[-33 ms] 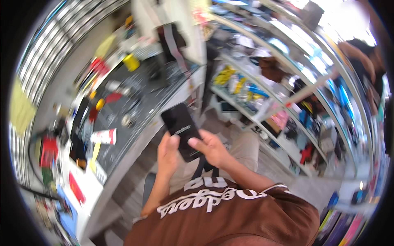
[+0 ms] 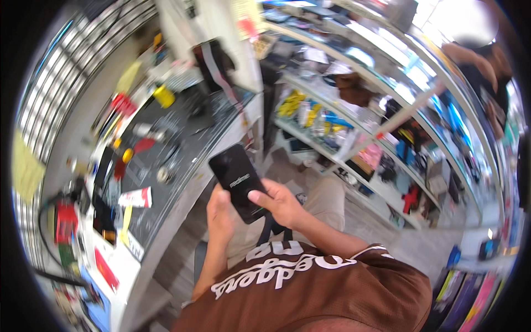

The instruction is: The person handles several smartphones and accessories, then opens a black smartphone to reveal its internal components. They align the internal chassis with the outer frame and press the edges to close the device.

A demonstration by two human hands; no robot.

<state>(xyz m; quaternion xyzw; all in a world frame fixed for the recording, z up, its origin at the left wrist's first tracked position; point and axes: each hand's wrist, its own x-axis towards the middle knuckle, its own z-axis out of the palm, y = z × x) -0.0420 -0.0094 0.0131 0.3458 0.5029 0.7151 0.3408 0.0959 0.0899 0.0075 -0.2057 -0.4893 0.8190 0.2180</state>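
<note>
Both forearms reach forward from the body, the right slanting inward. The left hand (image 2: pixel 219 216) grips the lower left edge of a black phone (image 2: pixel 238 180), thumb upright; the right hand (image 2: pixel 282 205) holds the opposite edge, thumb over the screen. The phone is tilted before the torso, right of the workbench (image 2: pixel 166 213). Fingers behind the phone are hidden; small bench items are blurred.

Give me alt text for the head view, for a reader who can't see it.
The person's bare left hand and right hand hold a black rectangular smartphone, its dark screen showing pale lettering. A cluttered, dark-topped desk is at left; crowded, pale-framed shelves stand at right.
</note>
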